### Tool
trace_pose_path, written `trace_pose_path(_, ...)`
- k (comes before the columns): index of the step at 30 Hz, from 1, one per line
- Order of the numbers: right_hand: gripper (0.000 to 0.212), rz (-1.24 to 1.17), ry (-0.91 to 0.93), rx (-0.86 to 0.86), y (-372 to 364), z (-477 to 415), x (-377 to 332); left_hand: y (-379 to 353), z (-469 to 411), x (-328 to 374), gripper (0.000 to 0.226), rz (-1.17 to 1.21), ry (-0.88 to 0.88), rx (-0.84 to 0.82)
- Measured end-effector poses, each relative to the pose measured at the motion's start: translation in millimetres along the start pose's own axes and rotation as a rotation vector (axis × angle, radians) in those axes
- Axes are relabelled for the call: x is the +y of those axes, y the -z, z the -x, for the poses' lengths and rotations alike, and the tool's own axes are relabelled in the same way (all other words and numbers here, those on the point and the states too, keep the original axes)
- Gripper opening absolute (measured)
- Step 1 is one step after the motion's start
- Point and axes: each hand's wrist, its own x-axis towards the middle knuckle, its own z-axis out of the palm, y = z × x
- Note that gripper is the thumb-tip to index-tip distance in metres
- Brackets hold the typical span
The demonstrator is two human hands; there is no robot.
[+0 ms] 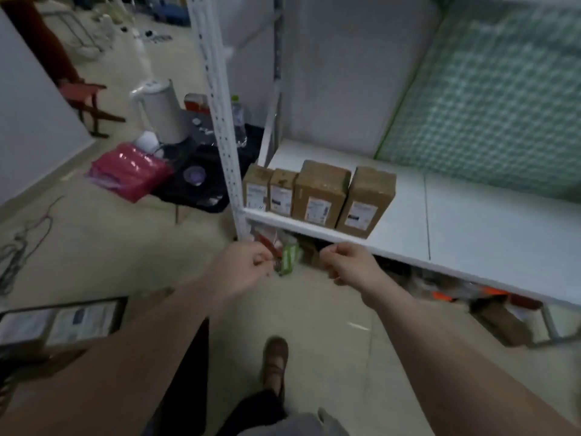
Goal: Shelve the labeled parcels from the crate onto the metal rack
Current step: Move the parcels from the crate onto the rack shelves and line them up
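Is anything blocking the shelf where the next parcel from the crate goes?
Nothing visible does. The four parcels stand in a row at the left end of the shelf, and the board to their right is bare with its front open. The crate sits low at the person's left.

Head-worn wide-angle camera looks forward and down at a metal rack (471, 221) from standing height

The lens sits above the person's outstretched arms, which enter from the bottom corners; the left hand (248, 265) and right hand (349, 265) meet mid-frame, near the camera; the shelf edge runs just beyond them, slanting to the lower right; the parcels (319, 196) stand a little farther off; the crate (63, 322) sits at the lower left edge; a shoe (276, 357) shows almost straight below.
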Motion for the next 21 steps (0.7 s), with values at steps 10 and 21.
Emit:
trace_pose_path(10, 0.014, 0.043, -0.119, -0.167, -112, 61, 54, -8, 166, -93, 0.022, 0.007, 0.35, 0.01)
trace_pose_path(21, 0.014, 0.231, -0.139, -0.166, -216, 87, 58, 12, 267, -214, 0.02, 0.18, 0.561, 0.092)
